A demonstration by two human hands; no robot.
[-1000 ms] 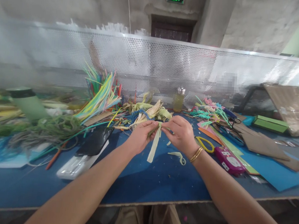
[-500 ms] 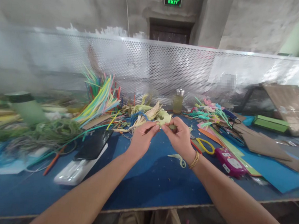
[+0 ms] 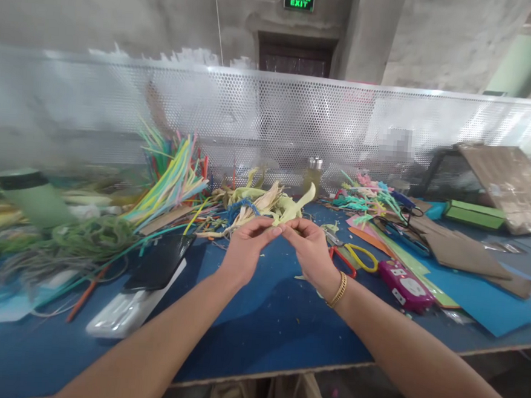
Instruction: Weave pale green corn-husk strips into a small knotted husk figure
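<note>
Strip (image 3: 309,193): held up off the table (image 3: 255,344), in the grip where both hands meet; pale green, with a free end curling up just beyond the fingertips.
Left hand (image 3: 246,249): pinching the strip between thumb and forefinger.
Right hand (image 3: 306,248): pinching the same strip, thumb tip just beside or touching the left one.
Work on strip: under way, probably being bent or gathered at the pinch; no finished shape visible, loose end apparently left to work in; cannot tell whether knotted or folded under the thumbs.
Husk pile (image 3: 265,198): just beyond the grip, heaped loosely.
Scissors (image 3: 361,249): right of the grip, lying unused.
Purple case (image 3: 405,286): farther right, past the scissors.
Phone (image 3: 158,263): left of the grip.
</note>
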